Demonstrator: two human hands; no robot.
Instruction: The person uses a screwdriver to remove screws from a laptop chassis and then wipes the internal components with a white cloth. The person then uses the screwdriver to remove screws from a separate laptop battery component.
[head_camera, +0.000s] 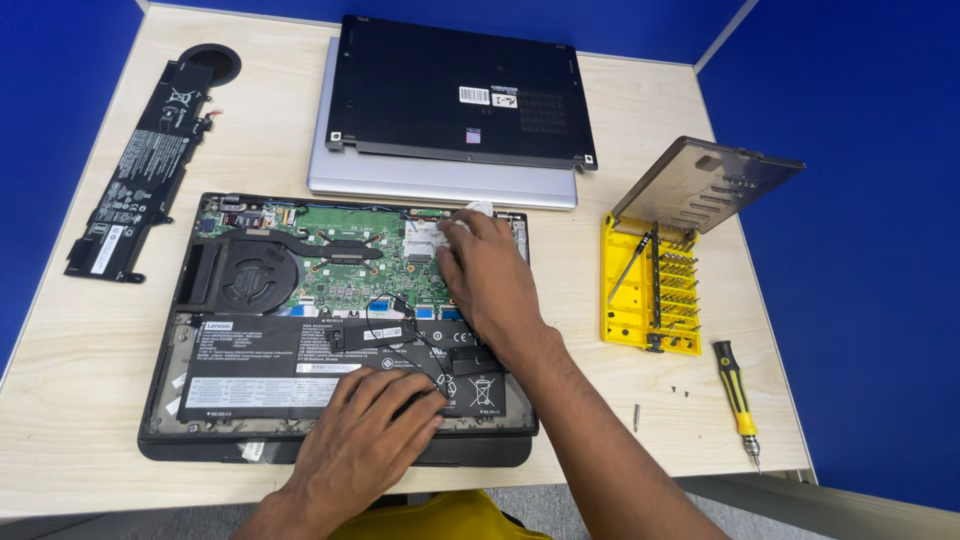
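Note:
An opened laptop (190, 430) lies bottom up in front of me, showing its green circuit board (345, 275), black fan (255, 275) and flat black battery (260, 375). My left hand (365, 430) rests palm down on the battery's lower right part. My right hand (490, 280) reaches over the board's right side, fingertips pressing a small white piece (478, 210) near the top edge. Thin black wires (385, 305) loop between the two hands.
A removed black battery (135, 170) lies at the far left. A black bottom cover (460, 90) rests on a silver laptop (440, 185) at the back. A yellow bit case (650, 290) with its lid up, a yellow-and-black screwdriver (737, 395) and loose screws (680, 390) sit right.

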